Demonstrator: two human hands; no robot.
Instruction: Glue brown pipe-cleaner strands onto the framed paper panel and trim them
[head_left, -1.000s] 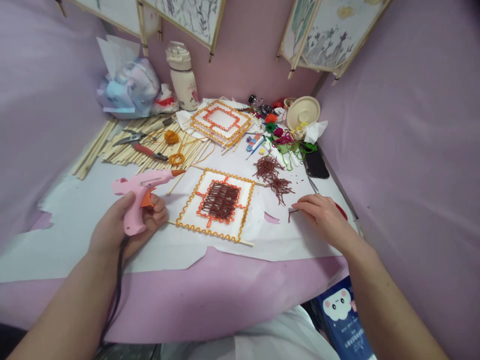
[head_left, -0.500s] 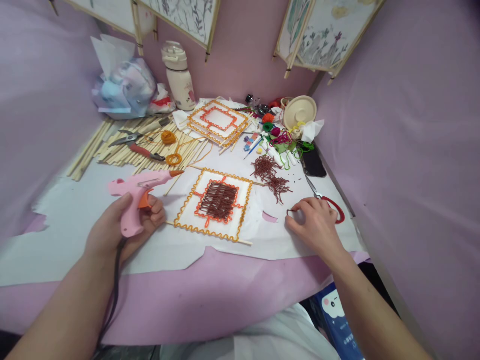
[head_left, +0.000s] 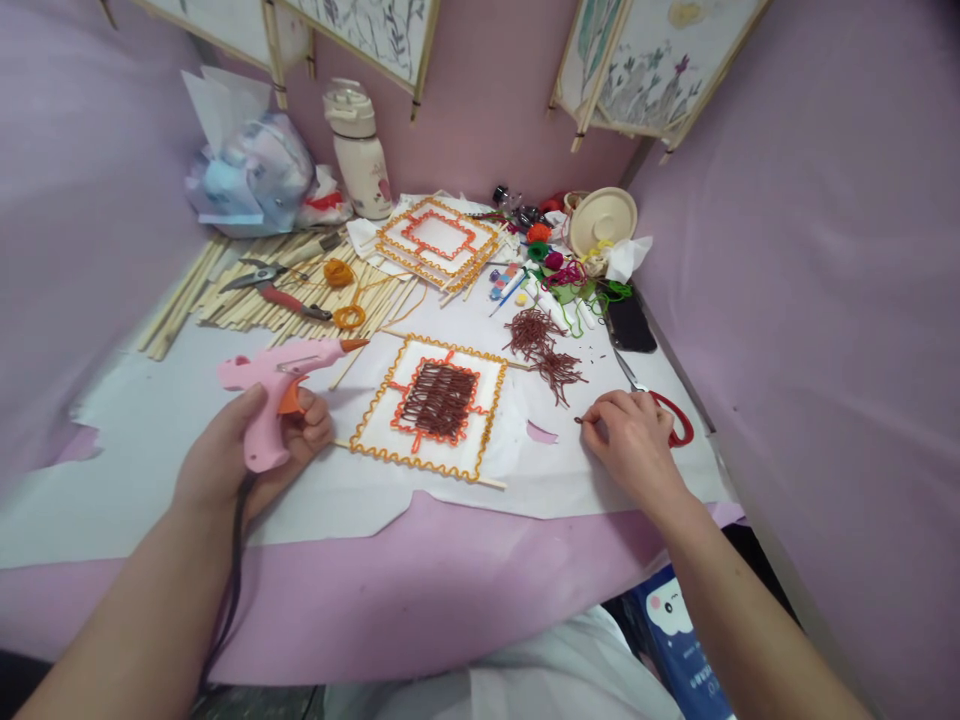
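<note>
A pink hot glue gun point(head_left: 268, 400) is gripped in my left hand point(head_left: 296, 440), its orange nozzle pointing right. My right hand point(head_left: 634, 440) is closed in a pinch on a short piece of brown yarn point(head_left: 578, 421), of which only the tip shows. Between the hands lies a white square panel point(head_left: 381, 424) on thin sticks, edged with wavy yellow-orange cord. At its centre, rows of brown yarn point(head_left: 439, 400) fill a wavy orange-red frame. Two piles of cut brown yarn pieces point(head_left: 534, 332) lie beyond my right hand. Red-handled scissors point(head_left: 681, 425) rest beside that hand, partly hidden by it.
Many wooden sticks point(head_left: 169, 318), pruning shears point(head_left: 289, 300) and orange yarn point(head_left: 339, 272) lie back left. A tissue pack point(head_left: 251, 175) and bottle point(head_left: 360, 160) stand behind. Similar panels point(head_left: 439, 240) sit at the back; coloured yarn point(head_left: 574, 272) and a phone point(head_left: 630, 320) are back right.
The tip of brown yarn at my right fingertips has changed from a curved loop to a small, compact bit. My left hand and the glue gun look almost unmoved.
</note>
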